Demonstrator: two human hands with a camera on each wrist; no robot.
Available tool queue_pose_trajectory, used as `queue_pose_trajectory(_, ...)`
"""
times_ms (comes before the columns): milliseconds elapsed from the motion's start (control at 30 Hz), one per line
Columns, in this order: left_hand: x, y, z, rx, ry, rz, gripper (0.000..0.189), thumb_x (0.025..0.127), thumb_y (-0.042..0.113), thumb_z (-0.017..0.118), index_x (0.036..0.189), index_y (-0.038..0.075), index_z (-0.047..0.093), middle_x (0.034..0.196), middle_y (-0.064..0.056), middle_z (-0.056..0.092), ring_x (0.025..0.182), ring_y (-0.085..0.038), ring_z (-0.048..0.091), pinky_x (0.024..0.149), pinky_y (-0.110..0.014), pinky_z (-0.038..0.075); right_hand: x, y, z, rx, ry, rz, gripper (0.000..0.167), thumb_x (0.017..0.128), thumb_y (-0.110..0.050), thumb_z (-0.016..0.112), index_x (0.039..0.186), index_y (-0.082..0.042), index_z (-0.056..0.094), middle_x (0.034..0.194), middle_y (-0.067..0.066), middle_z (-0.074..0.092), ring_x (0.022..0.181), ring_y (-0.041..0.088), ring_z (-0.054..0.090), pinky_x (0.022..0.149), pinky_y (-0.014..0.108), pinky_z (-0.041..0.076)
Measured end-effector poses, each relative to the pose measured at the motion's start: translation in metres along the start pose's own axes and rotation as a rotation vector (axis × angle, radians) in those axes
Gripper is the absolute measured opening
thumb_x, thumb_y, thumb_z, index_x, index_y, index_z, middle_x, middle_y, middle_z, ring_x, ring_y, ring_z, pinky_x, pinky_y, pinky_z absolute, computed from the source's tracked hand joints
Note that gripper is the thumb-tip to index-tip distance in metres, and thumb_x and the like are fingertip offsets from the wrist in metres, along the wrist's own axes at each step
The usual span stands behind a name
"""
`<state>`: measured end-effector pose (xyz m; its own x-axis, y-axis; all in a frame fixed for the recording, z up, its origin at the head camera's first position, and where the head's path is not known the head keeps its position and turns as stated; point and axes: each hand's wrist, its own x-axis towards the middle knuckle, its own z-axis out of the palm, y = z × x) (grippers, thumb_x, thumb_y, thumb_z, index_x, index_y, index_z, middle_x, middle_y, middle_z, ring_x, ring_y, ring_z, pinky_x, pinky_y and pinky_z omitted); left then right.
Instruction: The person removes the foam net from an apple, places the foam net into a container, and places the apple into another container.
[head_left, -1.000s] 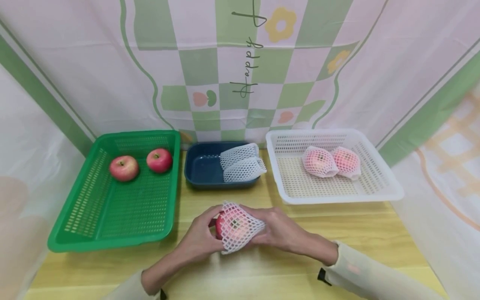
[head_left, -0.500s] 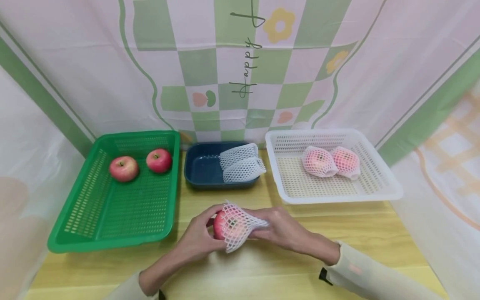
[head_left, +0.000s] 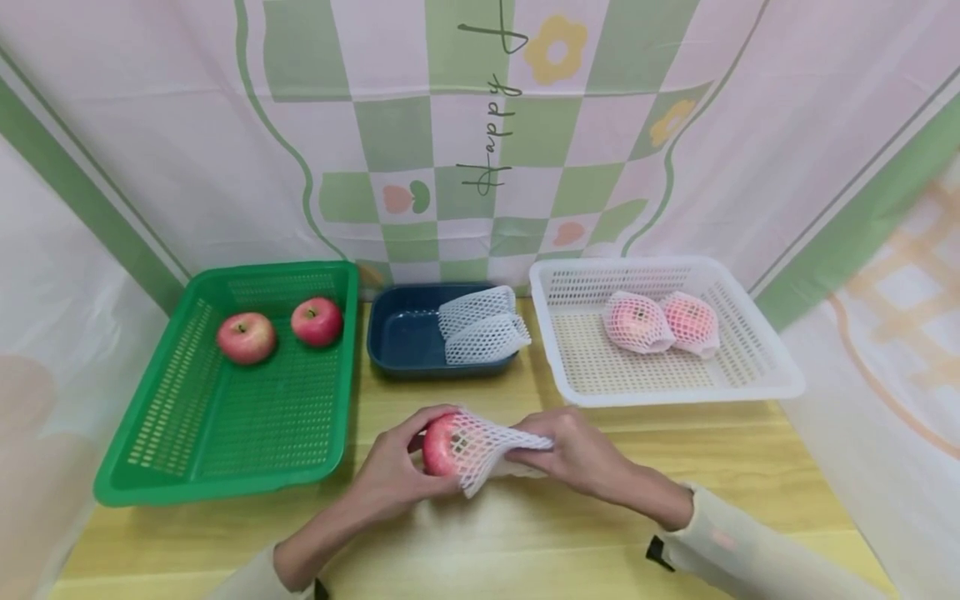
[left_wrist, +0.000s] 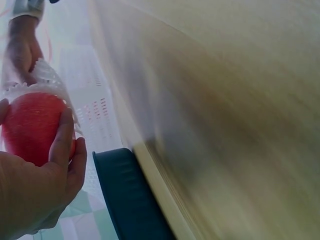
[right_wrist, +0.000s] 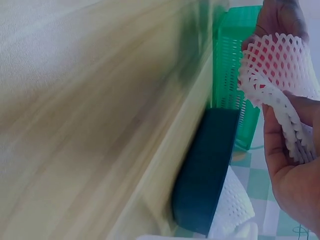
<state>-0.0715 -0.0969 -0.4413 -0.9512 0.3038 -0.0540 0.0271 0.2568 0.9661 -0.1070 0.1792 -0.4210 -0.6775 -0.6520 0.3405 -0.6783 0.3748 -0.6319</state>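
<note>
Just above the front of the table, my left hand [head_left: 397,462] grips a red apple [head_left: 438,446] from its left side, fingers curled round it. A white foam net sleeve [head_left: 487,450] covers the apple's right part and leaves its left part bare. The gathered tail of that sleeve is pinched by my right hand [head_left: 573,450], thumb against fingers. In the left wrist view the bare red apple [left_wrist: 35,127] sits within the left fingers. The right wrist view has the net sleeve [right_wrist: 277,65] spread over the apple, its folded end between my right thumb and fingers.
Two bare apples [head_left: 246,337] lie in a green basket [head_left: 225,492] at the left. Two net sleeves [head_left: 480,325] lie in a dark blue tray [head_left: 405,329] at the back. At the right, a white basket [head_left: 675,396] holds two netted apples [head_left: 637,323].
My right hand has moved right, drawing the sleeve's tail out longer. The net has slid rightward on the apple, baring more of its left side. The left hand has shifted slightly left.
</note>
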Motion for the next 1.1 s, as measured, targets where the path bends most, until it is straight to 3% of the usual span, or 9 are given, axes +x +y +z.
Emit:
queue_pose_trajectory(267, -0.003, 0.003, -0.002, -0.053, 0.008, -0.030, 0.082, 0.072, 0.019, 0.099, 0.145, 0.027, 0.062, 0.137, -0.007, 0.067, 0.122, -0.027, 0.068, 0.097, -0.039, 0.059, 0.002, -0.001, -0.015, -0.033, 0.058, -0.014, 0.017, 0.079, -0.003, 0.089, 0.094, -0.007, 0.083, 0.087, 0.002, 0.081, 0.074, 0.006, 0.073, 0.066, 0.017, 0.059)
queue_pose_trajectory(433, -0.005, 0.005, -0.006, -0.034, 0.013, -0.028, 0.080, 0.073, 0.022, 0.099, 0.144, 0.028, 0.062, 0.136, -0.006, 0.068, 0.121, -0.025, 0.068, 0.098, -0.039, 0.059, 0.008, -0.003, -0.028, -0.073, 0.076, -0.020, 0.017, 0.079, -0.002, 0.089, 0.094, -0.008, 0.083, 0.086, 0.001, 0.081, 0.072, 0.005, 0.073, 0.065, 0.017, 0.059)
queue_pose_trajectory(733, -0.014, 0.009, -0.020, 0.043, 0.032, 0.048, 0.081, 0.072, 0.029, 0.100, 0.144, 0.030, 0.062, 0.131, 0.000, 0.071, 0.119, -0.021, 0.069, 0.095, -0.033, 0.059, 0.035, -0.015, -0.061, -0.130, 0.001, -0.001, 0.014, 0.084, -0.005, 0.088, 0.083, -0.016, 0.081, 0.080, -0.009, 0.077, 0.063, -0.003, 0.062, 0.058, 0.022, 0.057)
queue_pose_trajectory(1000, -0.025, 0.018, -0.035, -0.001, 0.043, 0.049, 0.081, 0.072, 0.021, 0.100, 0.143, 0.027, 0.062, 0.133, -0.006, 0.070, 0.119, -0.028, 0.069, 0.084, -0.032, 0.064, 0.067, -0.015, -0.081, -0.222, -0.043, -0.016, 0.009, 0.087, -0.009, 0.087, 0.085, -0.015, 0.081, 0.079, -0.008, 0.077, 0.061, -0.002, 0.057, 0.058, 0.023, 0.054)
queue_pose_trajectory(1100, -0.030, 0.023, -0.042, 0.008, 0.050, 0.039, 0.080, 0.072, 0.020, 0.100, 0.143, 0.025, 0.062, 0.133, -0.008, 0.069, 0.119, -0.028, 0.069, 0.082, -0.031, 0.065, 0.080, -0.013, -0.086, -0.256, -0.079, -0.017, 0.023, 0.090, -0.012, 0.085, 0.072, -0.017, 0.070, 0.066, -0.012, 0.066, 0.057, -0.002, 0.049, 0.057, 0.023, 0.049)
